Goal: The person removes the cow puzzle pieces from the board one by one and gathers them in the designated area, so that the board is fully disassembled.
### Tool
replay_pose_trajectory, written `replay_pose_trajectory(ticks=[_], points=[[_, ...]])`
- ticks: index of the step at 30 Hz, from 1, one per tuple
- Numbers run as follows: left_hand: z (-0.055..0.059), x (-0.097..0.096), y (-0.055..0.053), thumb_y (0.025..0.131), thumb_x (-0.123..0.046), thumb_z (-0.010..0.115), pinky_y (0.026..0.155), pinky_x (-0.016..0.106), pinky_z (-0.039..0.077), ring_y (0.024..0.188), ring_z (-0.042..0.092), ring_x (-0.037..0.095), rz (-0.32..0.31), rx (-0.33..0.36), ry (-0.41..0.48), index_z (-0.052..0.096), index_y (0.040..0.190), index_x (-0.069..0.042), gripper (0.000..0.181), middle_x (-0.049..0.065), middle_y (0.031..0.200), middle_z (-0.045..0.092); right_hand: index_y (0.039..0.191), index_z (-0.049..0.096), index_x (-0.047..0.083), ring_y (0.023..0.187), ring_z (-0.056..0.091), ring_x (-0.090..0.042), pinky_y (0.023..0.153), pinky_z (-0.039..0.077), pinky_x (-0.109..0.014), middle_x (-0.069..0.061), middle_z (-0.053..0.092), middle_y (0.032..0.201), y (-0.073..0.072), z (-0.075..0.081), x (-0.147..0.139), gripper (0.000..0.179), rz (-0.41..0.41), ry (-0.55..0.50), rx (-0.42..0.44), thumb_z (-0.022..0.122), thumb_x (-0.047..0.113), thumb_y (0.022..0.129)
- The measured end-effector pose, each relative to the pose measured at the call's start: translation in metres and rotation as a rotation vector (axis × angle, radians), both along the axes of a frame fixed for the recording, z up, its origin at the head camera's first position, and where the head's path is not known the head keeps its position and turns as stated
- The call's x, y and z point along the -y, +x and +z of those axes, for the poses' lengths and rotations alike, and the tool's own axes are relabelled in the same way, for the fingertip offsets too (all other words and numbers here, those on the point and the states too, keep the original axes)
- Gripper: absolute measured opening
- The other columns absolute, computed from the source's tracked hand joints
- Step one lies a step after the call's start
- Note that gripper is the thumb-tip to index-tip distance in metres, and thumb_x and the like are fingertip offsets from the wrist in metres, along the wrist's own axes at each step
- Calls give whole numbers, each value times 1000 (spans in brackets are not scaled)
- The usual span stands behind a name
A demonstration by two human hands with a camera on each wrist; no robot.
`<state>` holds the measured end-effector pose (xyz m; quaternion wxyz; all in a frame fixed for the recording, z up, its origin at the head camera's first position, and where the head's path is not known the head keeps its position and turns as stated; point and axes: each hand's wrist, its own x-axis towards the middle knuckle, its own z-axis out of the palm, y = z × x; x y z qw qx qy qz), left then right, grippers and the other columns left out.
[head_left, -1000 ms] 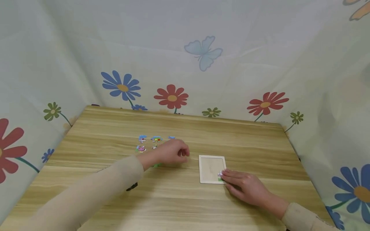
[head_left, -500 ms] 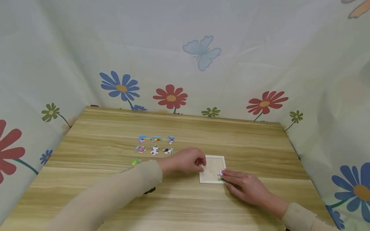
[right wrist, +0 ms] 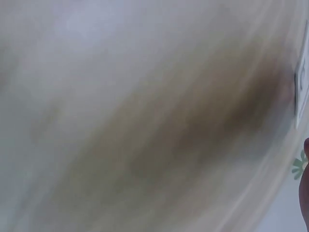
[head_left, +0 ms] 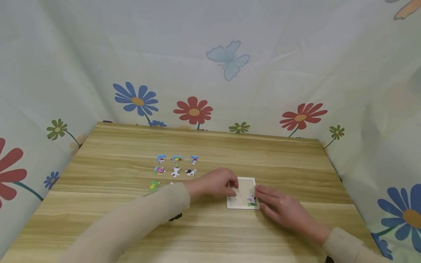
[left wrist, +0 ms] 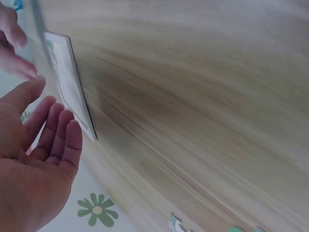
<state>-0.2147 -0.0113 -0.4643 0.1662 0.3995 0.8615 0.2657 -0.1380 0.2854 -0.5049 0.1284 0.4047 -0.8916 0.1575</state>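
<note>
A shallow pale-framed puzzle tray [head_left: 241, 178] lies on the wooden table. In its lower right corner sits one puzzle piece [head_left: 251, 200] with a white figure and a green bottom. Over the tray's left rim is my left hand [head_left: 217, 182]; its fingers are loosely curved, with the thumb apart from them, and I see nothing held. In the left wrist view this hand [left wrist: 38, 145] is beside the tray [left wrist: 79, 89]. My right hand [head_left: 284, 208] has its fingers extended at the tray's right rim, close to the piece. The right wrist view is blurred, with only the tray's edge [right wrist: 300, 87] showing.
Left of the tray, loose puzzle pieces lie in rows, among them a blue one [head_left: 161, 158], a pink one [head_left: 159, 170], a black-and-white one [head_left: 190, 171] and a green one [head_left: 154, 185]. My left sleeve [head_left: 141, 215] hides part of the front row. A flowered curtain [head_left: 194, 65] hangs behind the table.
My left hand has moved right from the loose pieces to the tray's left rim. My right fingers have drawn back off the puzzle piece, which now shows more fully.
</note>
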Motion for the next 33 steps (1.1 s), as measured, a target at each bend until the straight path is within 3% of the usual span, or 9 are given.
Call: replay_pose_trajectory(ticks=[5, 16, 24, 33], points=[[-2, -11, 2, 94, -18, 83, 80, 23, 48, 85, 58, 10, -4, 2, -16, 79, 104, -9, 14, -5, 91, 68, 143, 69, 9, 134, 64, -28, 102, 56, -50, -8, 64, 149, -12, 8, -3, 52, -43, 49, 62, 82, 24, 95], [-10, -31, 15, 91, -22, 84, 78, 20, 45, 83, 53, 7, 20, -48, -36, 79, 106, -9, 20, -3, 90, 65, 144, 67, 7, 137, 62, -32, 110, 49, -54, -12, 65, 148, -43, 12, -4, 51, -15, 101, 110, 80, 25, 98], [-20, -39, 25, 93, -27, 83, 83, 20, 45, 88, 52, 6, 72, -79, -44, 80, 114, -13, 26, -7, 96, 63, 147, 65, 9, 142, 57, -31, 112, 48, -55, -9, 61, 153, -53, 7, -1, 50, 4, 145, 150, 75, 27, 102], [-24, -45, 31, 91, -30, 84, 83, 20, 45, 90, 54, 5, 63, -156, -34, 81, 113, -16, 26, -7, 98, 64, 149, 63, 8, 143, 55, -33, 112, 48, -55, -9, 60, 154, -58, -1, 0, 52, 31, 147, 150, 74, 28, 102]])
